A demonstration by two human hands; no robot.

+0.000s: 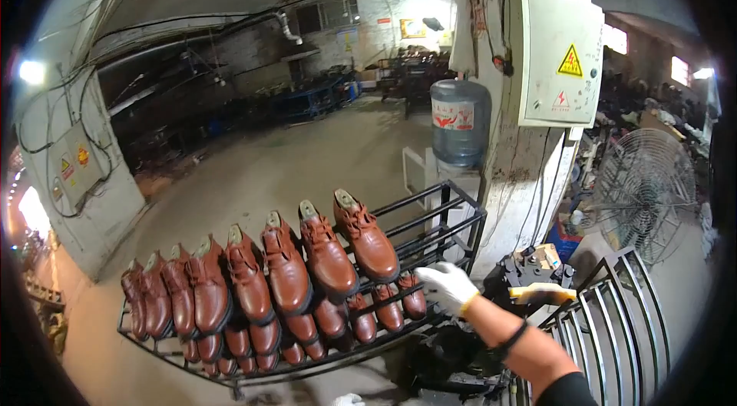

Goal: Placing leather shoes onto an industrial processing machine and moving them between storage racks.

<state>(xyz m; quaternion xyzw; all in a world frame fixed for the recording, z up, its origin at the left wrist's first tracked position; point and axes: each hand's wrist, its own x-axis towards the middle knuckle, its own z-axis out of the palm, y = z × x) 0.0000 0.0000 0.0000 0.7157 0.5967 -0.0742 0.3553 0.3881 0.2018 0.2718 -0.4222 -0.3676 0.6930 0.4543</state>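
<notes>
Several reddish-brown leather lace-up shoes (366, 241) stand in a row on the top tier of a black metal rack (465, 215), toes tilted down toward me. More brown shoes (330, 319) fill the tiers beneath. My right hand (449, 285), in a white glove, reaches in from the lower right with its fingers stretched out. It is beside the rightmost top shoe, apart from it, and nothing shows in it. Only a sliver of my left hand (349, 401), also white-gloved, appears at the bottom edge; its fingers are hidden.
Right of the rack stands a pillar carrying a grey electrical box (559, 56), with a blue water-cooler bottle (459, 123) next to it. A large caged fan (645, 191) and a metal-barred rack (614, 329) are at the right. Dark clutter (445, 360) lies below my right arm.
</notes>
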